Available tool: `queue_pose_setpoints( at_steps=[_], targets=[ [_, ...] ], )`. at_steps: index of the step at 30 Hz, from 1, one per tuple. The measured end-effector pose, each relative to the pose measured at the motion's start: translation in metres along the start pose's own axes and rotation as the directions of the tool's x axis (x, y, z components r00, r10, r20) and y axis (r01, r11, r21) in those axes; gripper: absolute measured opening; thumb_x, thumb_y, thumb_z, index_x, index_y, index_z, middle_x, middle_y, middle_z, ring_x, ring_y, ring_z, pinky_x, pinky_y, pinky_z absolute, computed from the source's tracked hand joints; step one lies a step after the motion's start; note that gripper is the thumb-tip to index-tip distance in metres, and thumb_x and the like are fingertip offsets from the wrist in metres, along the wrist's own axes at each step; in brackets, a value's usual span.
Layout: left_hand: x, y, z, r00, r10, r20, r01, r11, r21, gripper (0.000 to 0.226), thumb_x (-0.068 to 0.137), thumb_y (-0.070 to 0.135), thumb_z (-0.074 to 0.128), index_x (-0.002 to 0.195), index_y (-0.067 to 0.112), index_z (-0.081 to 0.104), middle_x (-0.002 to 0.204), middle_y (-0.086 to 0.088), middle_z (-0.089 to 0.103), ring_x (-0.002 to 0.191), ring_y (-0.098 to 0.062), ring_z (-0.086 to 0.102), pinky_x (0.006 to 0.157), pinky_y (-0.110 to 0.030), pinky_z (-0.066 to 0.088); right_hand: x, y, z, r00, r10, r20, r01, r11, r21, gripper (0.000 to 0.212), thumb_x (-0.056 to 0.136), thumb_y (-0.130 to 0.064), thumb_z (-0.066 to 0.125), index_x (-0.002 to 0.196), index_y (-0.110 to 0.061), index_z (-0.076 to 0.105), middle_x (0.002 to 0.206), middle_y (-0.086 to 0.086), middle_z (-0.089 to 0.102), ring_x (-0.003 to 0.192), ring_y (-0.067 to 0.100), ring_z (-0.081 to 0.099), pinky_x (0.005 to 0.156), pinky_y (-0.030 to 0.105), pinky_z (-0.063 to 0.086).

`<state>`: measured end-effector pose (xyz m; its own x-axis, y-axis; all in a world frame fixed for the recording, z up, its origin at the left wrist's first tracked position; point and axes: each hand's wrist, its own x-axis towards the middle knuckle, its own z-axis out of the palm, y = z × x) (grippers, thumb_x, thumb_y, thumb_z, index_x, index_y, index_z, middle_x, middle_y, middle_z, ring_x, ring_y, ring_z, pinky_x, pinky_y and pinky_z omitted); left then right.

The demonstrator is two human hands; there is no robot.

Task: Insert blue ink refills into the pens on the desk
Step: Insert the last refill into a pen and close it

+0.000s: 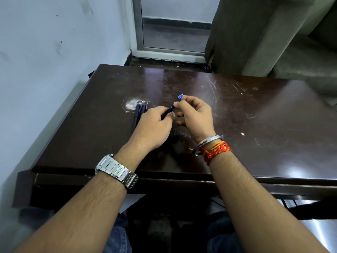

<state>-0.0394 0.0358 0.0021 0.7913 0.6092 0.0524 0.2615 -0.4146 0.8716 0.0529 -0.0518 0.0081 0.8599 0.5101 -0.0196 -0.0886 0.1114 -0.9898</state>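
Scratched dark desk (237,114) against pale wall (45,61); both hands' grip pinching blue refill (176,102), pens (138,114) beside.

A scratched dark desk (237,125) stands against a pale wall (54,52), near a glazed door (173,24) and grey curtain (246,33).

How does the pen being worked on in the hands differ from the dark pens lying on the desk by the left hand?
The black pen held between the hands is lifted off the dark brown wooden desk and angled up to the right; the dark pens lying on the desk rest flat, untouched. The held pen has a blue refill sticking out, gripped by the right hand, with the left hand on its barrel. Both have dark barrels with blue parts.
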Motion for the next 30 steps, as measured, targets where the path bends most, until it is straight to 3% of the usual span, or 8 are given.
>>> queue_pose_setpoints(
  at_steps=[6,10,13,18,20,23,27,30],
  targets=[
    [-0.0003,0.0021,-0.0023,1.000,-0.004,-0.016,0.004,1.000,-0.012,0.024,0.099,0.030,0.054,0.083,0.023,0.070,0.053,0.016,0.057,0.051,-0.003,0.049,0.057,-0.032,0.043,0.0003,0.0027,-0.0016,1.000,-0.025,0.012,0.025,1.000,-0.006,0.018,0.080,-0.018,0.078,0.073,-0.013,0.062,0.057,-0.006,0.062,0.048,0.005,0.053,0.046,0.020,0.043],
    [-0.0024,0.0044,-0.0015,1.000,-0.003,-0.001,0.003,1.000,-0.006,0.022,0.099,0.031,0.055,0.092,0.024,0.073,0.066,0.007,0.065,0.064,-0.013,0.061,0.068,-0.041,0.052,0.0019,0.0010,0.0000,0.998,0.037,0.049,-0.041,0.996,0.076,0.006,0.082,-0.011,0.072,0.087,-0.012,0.068,0.079,0.005,0.071,0.053,0.005,0.058,0.047,0.022,0.045],
    [-0.0035,0.0061,-0.0022,1.000,-0.004,-0.011,0.004,1.000,0.001,0.022,0.099,0.033,0.055,0.090,0.024,0.073,0.066,0.007,0.066,0.063,-0.009,0.061,0.070,-0.041,0.054,-0.0006,0.0017,0.0002,0.999,0.003,0.036,-0.006,0.997,0.083,0.013,0.080,-0.010,0.078,0.087,-0.010,0.067,0.073,0.004,0.070,0.053,0.005,0.060,0.048,0.019,0.047],
    [-0.0040,0.0076,-0.0021,1.000,-0.016,-0.011,0.016,1.000,0.001,0.021,0.099,0.031,0.055,0.095,0.022,0.073,0.081,-0.003,0.073,0.081,-0.023,0.068,0.081,-0.049,0.055,0.0007,0.0017,-0.0007,0.999,0.031,0.039,-0.035,0.994,0.104,0.019,0.080,-0.015,0.077,0.093,-0.005,0.067,0.070,0.001,0.065,0.051,0.003,0.056,0.047,0.019,0.042],
    [-0.0038,0.0072,-0.0016,1.000,-0.014,-0.012,0.014,1.000,0.001,0.022,0.099,0.032,0.055,0.093,0.022,0.073,0.079,-0.003,0.073,0.077,-0.022,0.068,0.079,-0.050,0.055,0.0015,0.0017,0.0000,0.998,0.038,0.040,-0.042,0.994,0.101,0.012,0.082,-0.011,0.074,0.092,-0.007,0.069,0.074,0.003,0.069,0.051,0.003,0.056,0.046,0.019,0.042],
    [-0.0037,0.0060,-0.0016,1.000,-0.022,-0.020,0.022,1.000,0.000,0.023,0.098,0.035,0.055,0.088,0.023,0.072,0.072,-0.001,0.071,0.063,-0.014,0.061,0.073,-0.047,0.055,0.0016,0.0041,-0.0003,1.000,0.002,0.012,-0.004,0.995,0.104,0.015,0.078,-0.012,0.080,0.084,-0.010,0.066,0.063,-0.004,0.066,0.049,0.002,0.057,0.047,0.016,0.044],
    [-0.0030,0.0054,-0.0012,1.000,-0.019,-0.020,0.019,1.000,-0.005,0.021,0.098,0.035,0.055,0.090,0.027,0.072,0.075,-0.002,0.072,0.066,-0.017,0.064,0.071,-0.043,0.054,0.0030,0.0040,-0.0010,0.998,0.033,0.046,-0.039,0.990,0.136,0.021,0.074,-0.018,0.079,0.088,-0.009,0.066,0.071,0.000,0.066,0.051,0.003,0.054,0.046,0.019,0.041],
    [-0.0026,0.0050,-0.0015,1.000,-0.014,-0.020,0.014,1.000,-0.005,0.021,0.098,0.035,0.055,0.087,0.027,0.072,0.067,0.003,0.066,0.061,-0.010,0.058,0.069,-0.043,0.053,0.0021,0.0034,0.0001,0.997,0.030,0.070,-0.040,0.988,0.150,0.014,0.076,-0.009,0.076,0.088,-0.009,0.068,0.073,0.002,0.068,0.051,0.004,0.056,0.046,0.018,0.043]
  ],
)
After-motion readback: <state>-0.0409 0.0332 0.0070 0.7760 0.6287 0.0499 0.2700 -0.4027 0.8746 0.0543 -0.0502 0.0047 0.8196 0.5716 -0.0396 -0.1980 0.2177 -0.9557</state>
